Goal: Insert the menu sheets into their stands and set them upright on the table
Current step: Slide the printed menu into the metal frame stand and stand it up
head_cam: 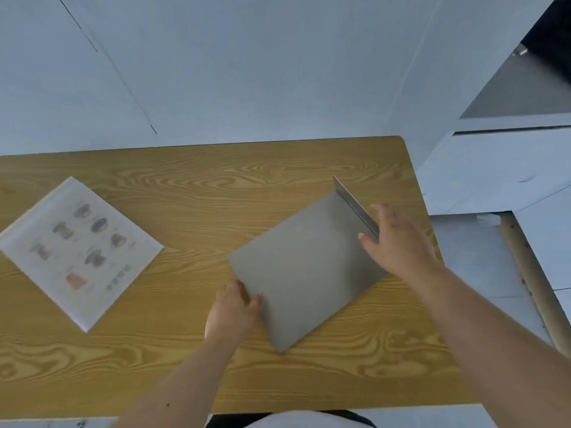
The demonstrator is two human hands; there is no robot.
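- Head view, looking down on a wooden table [191, 193]: one grey menu stand [304, 267] lies flat between both hands, turned diagonally, with its narrow foot flange [355, 205] raised along the far-right edge.
- Left hand [233, 307]: closed in a pinch on the stand's near-left edge, thumb on the top face, fingers [239, 287] curled at the edge; whether they reach underneath cannot be told.
- Right hand [398, 242]: open, fingers spread and lightly bent, resting against the flange end of the stand. It touches the panel but is not closed around it; the image is blurred here, so the exact contact is uncertain.
- Menu sheet [78, 251]: printed side up, flat on the table, well apart to the left of the left hand and slightly beyond it. It is not touched and not in the stand.
- Governing relation: the stand's long axis runs from the left hand, nearer the body, away and rightward to the right hand. The sheet lies off the left end of that axis, so the left hand is clearly the nearer one to fetch it.
- Judgement: task is at an early stage; the sheet is not yet inserted and the stand not yet upright. Releasing the left pinch to reach the sheet would leave only the open right hand steadying the stand, which may slide.
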